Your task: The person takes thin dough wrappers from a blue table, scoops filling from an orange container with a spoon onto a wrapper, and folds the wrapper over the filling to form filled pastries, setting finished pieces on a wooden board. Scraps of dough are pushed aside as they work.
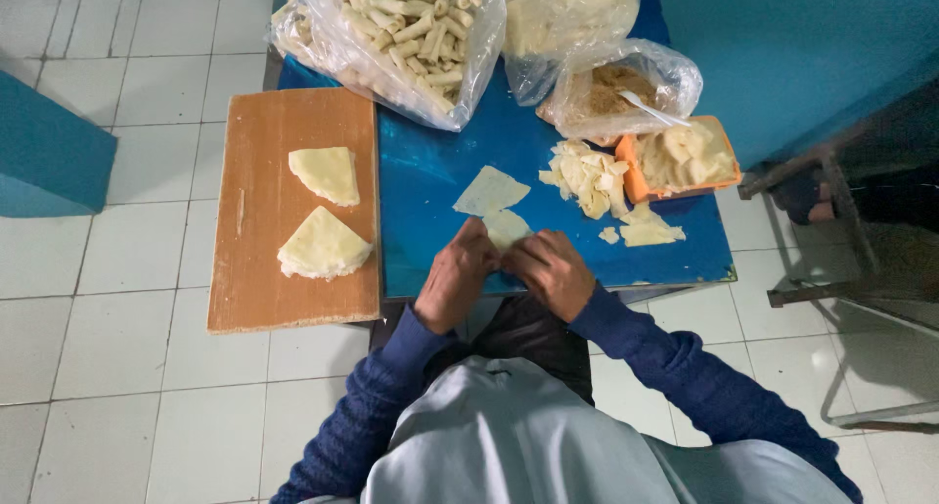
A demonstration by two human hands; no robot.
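Observation:
My left hand (pixel 456 277) and my right hand (pixel 551 269) meet at the near edge of a small blue table (pixel 430 162). Both pinch a pale wrapper sheet (pixel 506 226) between their fingertips. Another thin wrapper sheet (pixel 489 190) lies flat just beyond it. The part of the sheet under my fingers is hidden.
A wooden board (pixel 256 220) at the left carries two stacks of quarter-round wrappers (pixel 326 173) (pixel 321 243). A clear bag of finished rolls (pixel 411 25), a bag of brown filling (pixel 611 91), an orange tray (pixel 631 172) and cut wrapper pieces (pixel 587 176) crowd the table. A metal frame (pixel 861 269) stands right.

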